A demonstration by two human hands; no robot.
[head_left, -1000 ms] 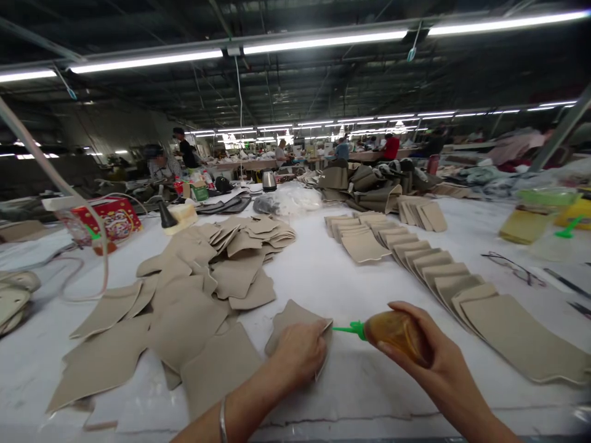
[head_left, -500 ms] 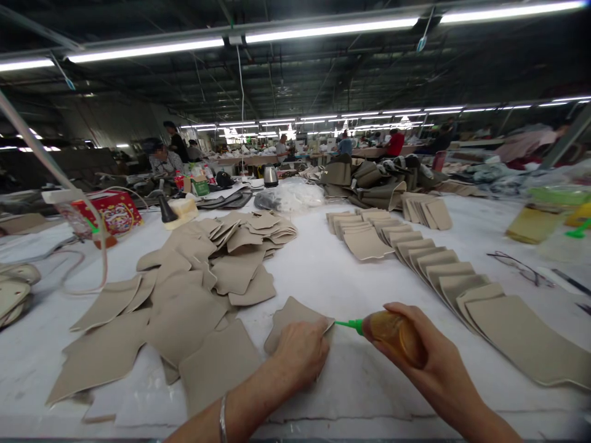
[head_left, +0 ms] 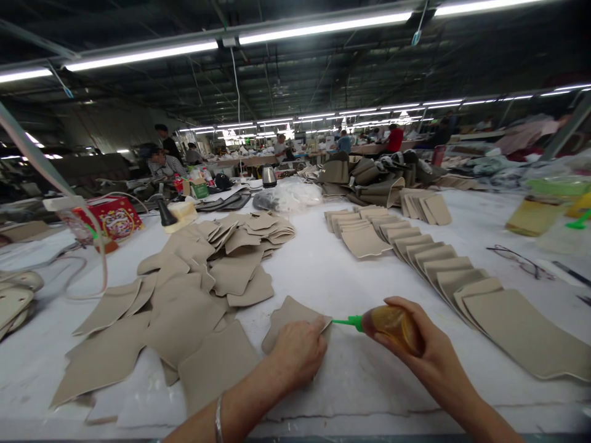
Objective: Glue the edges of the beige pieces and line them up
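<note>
My left hand (head_left: 299, 351) is closed on the right side of a taupe leather-like piece (head_left: 282, 317) lying on the white table, its fingertips near the corner. Wrapped around a glue bottle (head_left: 392, 329) of amber liquid, my right hand (head_left: 427, 344) holds it tilted sideways. The bottle's thin green nozzle (head_left: 346, 322) points left, its tip at the piece's right corner. A loose heap of similar pieces (head_left: 184, 314) spreads out left of my hands. To the right, more pieces lie in an overlapping row (head_left: 443, 264).
Eyeglasses (head_left: 521, 261) lie at the right, near a container of yellowish liquid (head_left: 530, 215). At the left are a red box (head_left: 117, 218) and a pale pole with a cord (head_left: 41, 154). Clear plastic bags (head_left: 290, 195) and darker pieces (head_left: 364, 175) sit farther back. Several people work in the background.
The view has shifted very slightly. Both hands, the piece and the bottle keep nearly the same positions, with the nozzle tip still at the piece's corner.
</note>
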